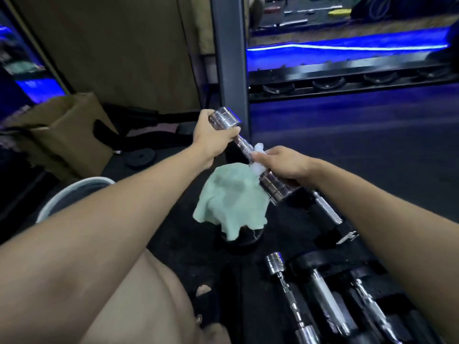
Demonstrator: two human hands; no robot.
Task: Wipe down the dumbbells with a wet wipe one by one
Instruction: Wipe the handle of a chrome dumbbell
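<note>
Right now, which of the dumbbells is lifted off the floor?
The chrome dumbbell held by both hands, with the wet wipe on its handle; the others lie on the floor.

At the frame's centre the dumbbell (244, 145) is held above the floor (372, 150), the left hand (213, 137) at its upper-left end and the right hand (280, 162) with the wipe (258, 150) toward its lower-right end. Below lies a cloth (231, 202). More dumbbells (323, 299) lie lower right, a bucket (72, 192) left, a box (67, 130) upper left and a rack (347, 78) upper right.
</note>
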